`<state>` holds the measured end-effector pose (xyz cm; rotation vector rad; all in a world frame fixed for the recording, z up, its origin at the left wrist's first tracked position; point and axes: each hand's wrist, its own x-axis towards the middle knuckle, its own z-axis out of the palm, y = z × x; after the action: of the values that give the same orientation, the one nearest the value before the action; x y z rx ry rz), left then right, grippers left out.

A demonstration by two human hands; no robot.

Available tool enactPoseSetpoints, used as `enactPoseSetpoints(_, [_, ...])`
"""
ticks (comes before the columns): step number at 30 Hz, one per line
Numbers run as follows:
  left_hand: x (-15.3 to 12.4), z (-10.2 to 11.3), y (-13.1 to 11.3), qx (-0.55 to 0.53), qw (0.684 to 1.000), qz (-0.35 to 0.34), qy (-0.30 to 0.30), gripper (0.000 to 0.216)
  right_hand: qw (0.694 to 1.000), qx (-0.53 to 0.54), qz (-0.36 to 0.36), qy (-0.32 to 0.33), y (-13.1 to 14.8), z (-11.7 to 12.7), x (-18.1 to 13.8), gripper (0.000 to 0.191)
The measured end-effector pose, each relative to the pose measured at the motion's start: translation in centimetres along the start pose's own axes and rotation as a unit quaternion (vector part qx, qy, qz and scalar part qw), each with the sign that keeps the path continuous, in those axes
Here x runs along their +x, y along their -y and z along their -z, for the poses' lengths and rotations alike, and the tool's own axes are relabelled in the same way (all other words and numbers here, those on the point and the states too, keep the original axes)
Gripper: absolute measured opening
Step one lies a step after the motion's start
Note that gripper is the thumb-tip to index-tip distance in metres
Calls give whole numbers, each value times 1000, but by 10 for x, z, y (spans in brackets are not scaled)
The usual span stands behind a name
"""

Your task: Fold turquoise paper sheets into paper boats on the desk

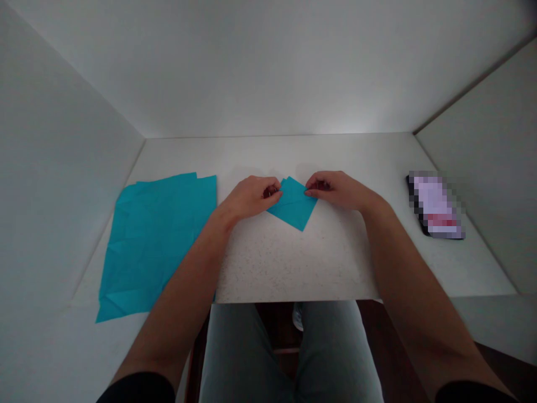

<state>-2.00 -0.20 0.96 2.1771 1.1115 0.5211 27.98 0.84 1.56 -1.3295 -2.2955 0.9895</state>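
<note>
A small folded piece of teal paper (293,206) lies on the white table (293,263) in front of me, one corner pointing toward me. My left hand (250,197) pinches its left corner with curled fingers. My right hand (335,189) pinches its right corner, thumb and fingertips pressed on the paper. Both forearms reach in from the bottom of the view.
A stack of large teal paper sheets (155,240) lies at the left of the table. A blurred phone-like object (436,206) rests at the right. White walls close in the table at the left, back and right. My knees show under the front edge.
</note>
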Motion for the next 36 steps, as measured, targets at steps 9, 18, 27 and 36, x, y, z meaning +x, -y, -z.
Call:
enactPoseSetpoints(9, [0,-2,1,74,997,10,-28,52,999,-15,20,-41,-6,-6,3,27])
enactPoseSetpoints(18, [-4,-3,7,171,985,4,10,58,995,-42,89,2,3,-17,9,29])
enactPoseSetpoints(27, [-10,10,9,172,983,44,40,77,998,-40,24,-33,-15,5,-1,43])
enactPoseSetpoints(36, [-7,10,5,158,984,65,41,96,999,-25,24,-30,-11,-3,4,41])
